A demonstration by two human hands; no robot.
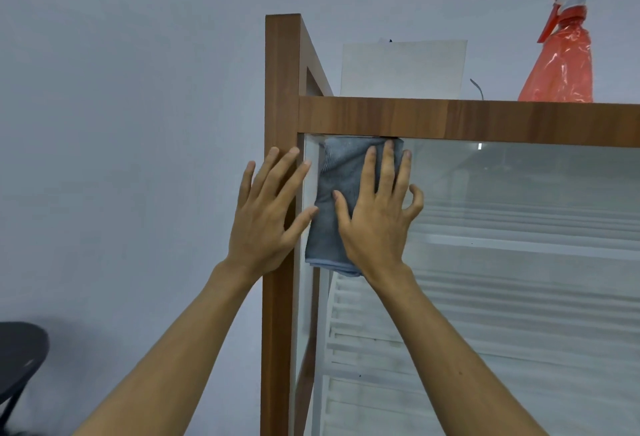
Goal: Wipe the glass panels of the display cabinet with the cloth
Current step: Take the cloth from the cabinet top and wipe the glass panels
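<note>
Grey wall (121,89) behind, spray bottle (561,61) atop cabinet (450,120); spread right hand (377,217) presses cloth (323,238) on glass (519,210)

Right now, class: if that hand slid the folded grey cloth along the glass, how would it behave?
Probably floppy: the grey cloth creases and its lower edge hangs past the right hand. Likely light, since mostly flat fingers alone pin it to the glass panel. It should glide, as the glass looks smooth.
</note>
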